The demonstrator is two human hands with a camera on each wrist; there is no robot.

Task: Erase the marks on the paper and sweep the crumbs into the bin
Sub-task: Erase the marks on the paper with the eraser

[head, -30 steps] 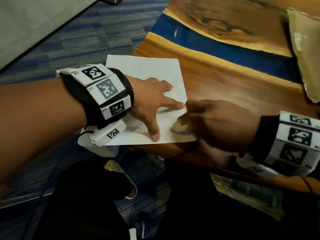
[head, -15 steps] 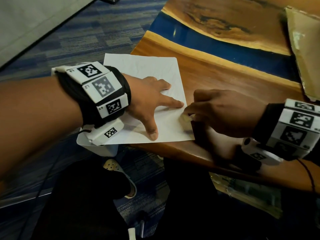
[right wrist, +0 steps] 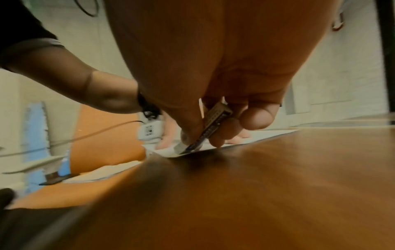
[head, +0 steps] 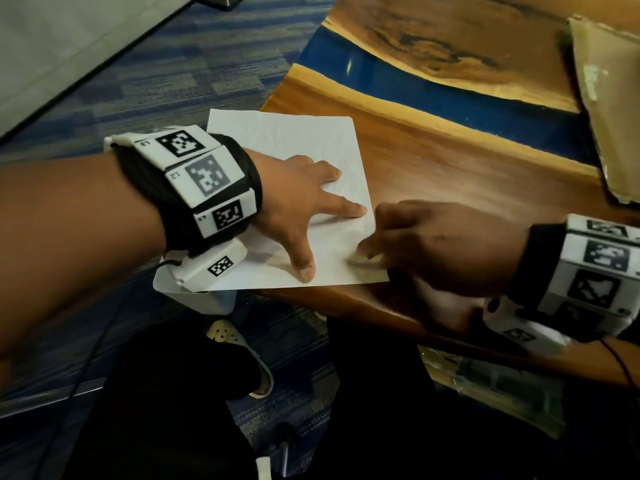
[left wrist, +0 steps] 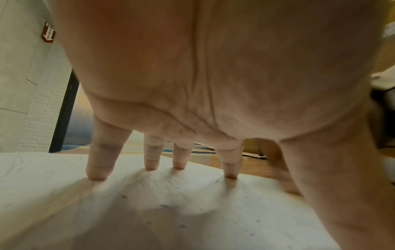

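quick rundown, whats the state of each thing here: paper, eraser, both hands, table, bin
paper: flat on the table corner, one end overhanging the edge, faint marks and dark crumbs on it
eraser: in a sleeve, tilted, white tip on the paper's near edge
left hand: fingers spread, pressing the paper
right hand: pinching the eraser
table: wood with a blue strip
bin: not identifiable

The left hand (head: pixel 298 199) lay palm down, its 4 fingers (left wrist: pixel 99 162) straight and spread, the thumb splayed toward the body, and only the fingertips pressed down while the palm arched above them. Its bare forearm reached in from the left, a black band with white marker blocks round the wrist. The right hand (head: pixel 440 244) came in from the right with fingers curled and knuckles up, thumb and fingers pinching a small white-tipped rectangular eraser (right wrist: pixel 192 143), tip down. Its wrist wore the same band.
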